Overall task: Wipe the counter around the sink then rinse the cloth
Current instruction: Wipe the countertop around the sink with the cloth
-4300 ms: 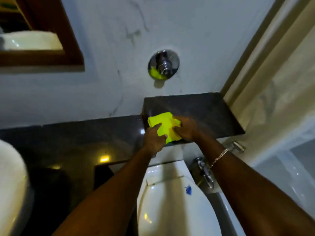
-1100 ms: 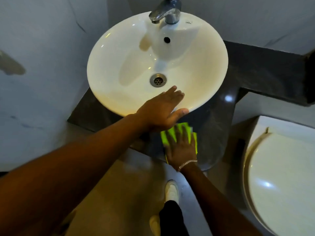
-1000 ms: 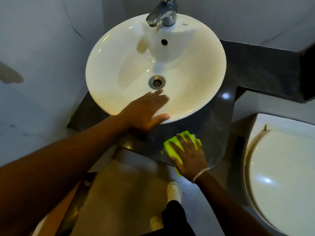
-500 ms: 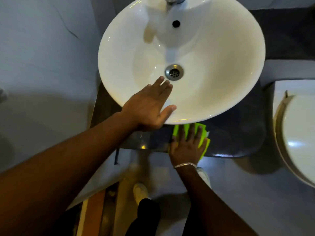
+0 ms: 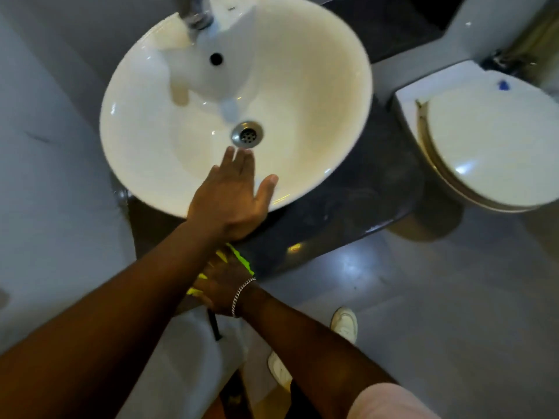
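A round white basin (image 5: 302, 95) sits on a dark stone counter (image 5: 363, 204), with a chrome tap (image 5: 196, 10) at its far rim and a drain (image 5: 247, 133) in the middle. My left hand (image 5: 233, 195) lies flat on the basin's near rim, fingers spread and pointing at the drain. Below it, my right hand (image 5: 222, 282), with a bracelet on the wrist, presses a bright yellow-green cloth (image 5: 242, 261) flat onto the counter's front edge. Most of the cloth is hidden under the hand and my left forearm.
A white toilet (image 5: 490, 143) with its lid down stands to the right of the counter. A pale wall runs along the left. Grey floor tiles (image 5: 438, 297) and my white shoes (image 5: 344, 323) show below the counter edge.
My right hand has slid the cloth leftward along the counter's front edge, now under my left forearm. My left hand stays on the basin rim. The view has tilted.
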Available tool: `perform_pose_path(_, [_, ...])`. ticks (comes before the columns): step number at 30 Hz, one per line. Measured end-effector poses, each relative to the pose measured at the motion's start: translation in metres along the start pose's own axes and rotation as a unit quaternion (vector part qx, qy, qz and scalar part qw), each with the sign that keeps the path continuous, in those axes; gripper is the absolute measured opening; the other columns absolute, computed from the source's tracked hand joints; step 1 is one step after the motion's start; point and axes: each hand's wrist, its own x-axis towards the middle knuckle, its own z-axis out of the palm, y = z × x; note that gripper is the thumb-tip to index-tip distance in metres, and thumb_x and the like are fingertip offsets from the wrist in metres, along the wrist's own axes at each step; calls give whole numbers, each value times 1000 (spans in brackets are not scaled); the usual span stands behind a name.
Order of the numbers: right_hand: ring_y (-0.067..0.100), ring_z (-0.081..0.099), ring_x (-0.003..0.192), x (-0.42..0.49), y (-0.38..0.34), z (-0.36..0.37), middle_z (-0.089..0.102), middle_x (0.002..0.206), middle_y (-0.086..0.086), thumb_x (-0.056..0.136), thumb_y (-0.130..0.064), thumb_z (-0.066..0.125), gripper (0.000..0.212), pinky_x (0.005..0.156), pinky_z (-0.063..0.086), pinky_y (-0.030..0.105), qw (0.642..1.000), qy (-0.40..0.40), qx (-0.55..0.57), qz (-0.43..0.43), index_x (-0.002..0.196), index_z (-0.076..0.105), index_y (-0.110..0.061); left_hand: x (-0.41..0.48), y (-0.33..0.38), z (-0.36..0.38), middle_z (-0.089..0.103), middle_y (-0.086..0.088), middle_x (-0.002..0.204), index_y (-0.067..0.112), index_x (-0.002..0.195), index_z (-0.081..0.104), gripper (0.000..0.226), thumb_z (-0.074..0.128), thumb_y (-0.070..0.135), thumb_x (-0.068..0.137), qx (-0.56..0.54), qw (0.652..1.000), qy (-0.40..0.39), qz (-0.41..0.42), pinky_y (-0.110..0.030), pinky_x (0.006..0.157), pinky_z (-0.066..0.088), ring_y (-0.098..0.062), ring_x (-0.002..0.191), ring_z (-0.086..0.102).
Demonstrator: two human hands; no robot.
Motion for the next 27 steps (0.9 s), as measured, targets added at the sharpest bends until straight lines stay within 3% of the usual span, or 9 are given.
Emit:
perform_pose_path(1, [37,37,132,-7,10,4,55,138,8,85,-37,56,35,109,26,60,999,4,-10,-34,119,60,-31,-2,-4,0,8,-12,161,5,148,10,78,12,58,90,-4,1000,-9,-12,-43,119,10,-23,149,1])
perform_pose_path(3, [39,35,137,-31,40,-2,50,144,7,86,-39,54,39,110,22,64,999,28,-21,-22,124,57,-37,-3,-5,-1,7,-10,161,7,148,10,75,15,56,92,-11,1000,-21,-20,-42,119,8,-22,149,0])
perform_pose_path(7, [39,37,137,-70,141,-52,52,143,0,88,-44,48,41,104,20,73,985,56,-69,147,129,50,-46,-1,1,-2,10,-9,161,9,149,12,79,13,59,87,-12,999,-34,-17,-40,119,7,-19,149,2])
perform_pose_path(11, [35,35,137,-113,241,-119,46,146,1,87,-43,42,40,104,25,65,921,102,-118,356,127,48,-43,-6,1,-3,10,-6,161,12,149,12,82,10,60,83,-16,999,-33,-24,-39,120,7,-17,148,3])
perform_pose_path(15, [35,24,144,-131,259,-133,36,154,2,90,-49,31,46,109,25,62,880,132,-89,447,132,45,-38,-4,3,-4,8,-1,161,16,150,11,79,9,60,83,-24,999,-28,-28,-36,121,5,-12,148,1])
perform_pose_path(18, [36,37,137,-111,207,-116,51,143,4,89,-39,42,37,103,35,57,891,166,-63,418,124,53,-35,-5,5,-3,11,0,161,17,149,16,76,9,57,85,-19,999,-29,-38,-37,121,6,-12,148,3])
perform_pose_path(23, [37,59,113,-77,107,-54,68,117,8,89,-31,45,27,78,50,42,983,119,-32,140,109,63,-27,-3,10,-1,31,-12,155,6,143,32,74,12,47,85,3,999,1,-39,-45,121,12,-24,146,19])
perform_pose_path(25, [30,64,102,-71,75,-37,71,111,3,94,-28,40,26,73,49,36,989,126,-40,65,100,65,-28,-2,9,-2,28,-9,157,9,144,32,72,13,47,86,-11,999,-14,-43,-42,121,11,-21,147,17])
perform_pose_path(27, [23,63,101,-70,54,-25,69,114,-7,91,-32,45,23,77,44,35,985,149,-38,81,105,62,-34,-3,8,-4,25,-7,158,11,145,30,66,16,46,91,-19,998,-30,-42,-39,121,9,-19,147,15])
